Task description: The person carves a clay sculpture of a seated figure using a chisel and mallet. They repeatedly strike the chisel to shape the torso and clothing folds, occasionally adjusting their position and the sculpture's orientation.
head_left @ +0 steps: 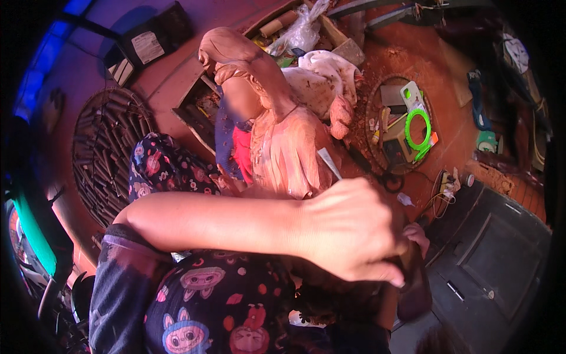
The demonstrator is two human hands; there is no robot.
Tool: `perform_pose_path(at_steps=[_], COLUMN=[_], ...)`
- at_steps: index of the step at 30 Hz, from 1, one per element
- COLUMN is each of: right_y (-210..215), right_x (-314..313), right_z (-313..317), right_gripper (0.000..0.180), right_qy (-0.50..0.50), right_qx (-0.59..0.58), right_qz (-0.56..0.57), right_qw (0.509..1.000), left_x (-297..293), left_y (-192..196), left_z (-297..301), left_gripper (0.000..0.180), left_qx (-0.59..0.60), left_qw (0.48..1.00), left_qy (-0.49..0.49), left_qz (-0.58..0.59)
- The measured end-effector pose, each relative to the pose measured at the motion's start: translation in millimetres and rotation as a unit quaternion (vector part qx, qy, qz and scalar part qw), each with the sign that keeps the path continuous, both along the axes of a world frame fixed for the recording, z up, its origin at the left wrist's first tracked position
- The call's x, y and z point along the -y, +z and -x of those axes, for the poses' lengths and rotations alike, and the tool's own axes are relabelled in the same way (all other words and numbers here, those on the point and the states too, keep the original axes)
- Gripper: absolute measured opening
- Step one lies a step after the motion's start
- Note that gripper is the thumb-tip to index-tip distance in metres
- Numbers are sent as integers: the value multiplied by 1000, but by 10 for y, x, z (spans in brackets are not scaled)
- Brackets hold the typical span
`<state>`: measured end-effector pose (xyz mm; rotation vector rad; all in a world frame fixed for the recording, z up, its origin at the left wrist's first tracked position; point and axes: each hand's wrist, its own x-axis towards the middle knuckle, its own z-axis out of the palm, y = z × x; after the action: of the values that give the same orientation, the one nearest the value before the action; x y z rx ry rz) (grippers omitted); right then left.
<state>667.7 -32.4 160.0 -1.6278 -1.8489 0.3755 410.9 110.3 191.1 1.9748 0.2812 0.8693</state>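
A large carved wooden figure (289,147) with draped folds and a raised, curved upper part leans in front of me. My left forearm crosses the view from the left, and my left hand (348,230) is closed around a chisel. The chisel's flat metal blade (328,160) sticks out above the fist, against or just over the carved folds; I cannot tell whether it touches. Its handle is hidden in the fist. Behind that fist, only some curled fingers of my right hand (417,237) show, beside a dark brown shape (414,289). What they grip is hidden.
Patterned dark trousers (194,289) cover my legs around the figure. A white cloth (318,79) with wood chips lies behind it, by a wooden crate (348,50). Right stand a round tray (372,127) with a green ring (417,134) and a dark cabinet (489,259). A chisel-filled basket (109,153) sits left.
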Motion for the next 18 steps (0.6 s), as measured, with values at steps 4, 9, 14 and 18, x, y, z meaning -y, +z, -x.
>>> perform_pose_path(at_steps=[4,9,14,18], right_y=[-5,102,170,204], right_x=[-19,-76,-92,-70], right_z=[-94,-111,-56,-13], right_gripper=[37,38,38,37], right_qy=[52,74,66,64], right_qx=[-68,-92,-58,-73], right_qz=[-39,-33,-25,-31], right_qw=[996,992,996,995], left_x=[162,289,341,380], left_y=[72,75,44,70], left_z=[-13,5,-10,-2], left_gripper=[39,41,42,41], left_qx=[85,46,103,114], left_qw=[990,977,982,982], left_qy=[-94,-208,-126,-105], left_qz=[-55,34,95,107])
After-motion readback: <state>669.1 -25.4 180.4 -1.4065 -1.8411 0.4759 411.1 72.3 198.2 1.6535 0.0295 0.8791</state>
